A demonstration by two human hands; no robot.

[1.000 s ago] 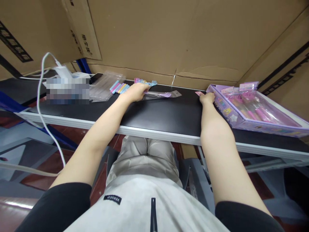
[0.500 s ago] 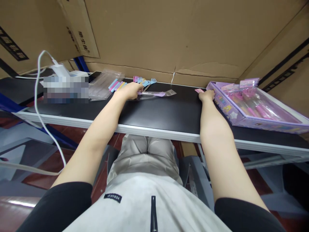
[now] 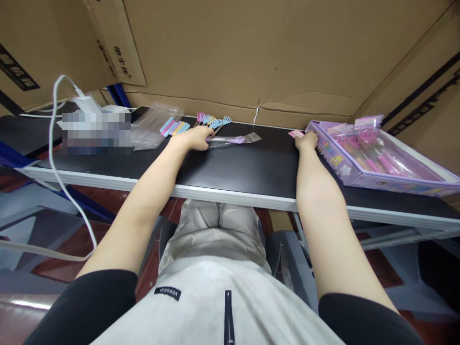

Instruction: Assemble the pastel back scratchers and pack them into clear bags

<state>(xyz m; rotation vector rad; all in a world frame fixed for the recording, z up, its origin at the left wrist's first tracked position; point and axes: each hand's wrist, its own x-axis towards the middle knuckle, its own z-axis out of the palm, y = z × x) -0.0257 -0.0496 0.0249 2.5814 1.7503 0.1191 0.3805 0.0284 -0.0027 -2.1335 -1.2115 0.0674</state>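
My left hand (image 3: 195, 138) lies on the black table (image 3: 244, 167) with its fingers closed on the end of a clear sleeve (image 3: 235, 140) that holds a purple hand-shaped stick. Behind it lie several loose pastel sticks (image 3: 201, 122). My right hand (image 3: 307, 141) rests by the corner of a purple display box (image 3: 345, 167). Its fingers are curled on a small pink card (image 3: 296, 134).
A pile of clear sleeves (image 3: 153, 127) lies left of the sticks. A white charger (image 3: 86, 103) with a cable (image 3: 53, 158) sits at the far left. Cardboard boxes (image 3: 251, 52) wall in the back and right. The purple box holds several bagged sticks.
The view has shifted slightly. Both hands stay in nearly the same places on the table, the left still on the sleeve and the right still on the pink card.
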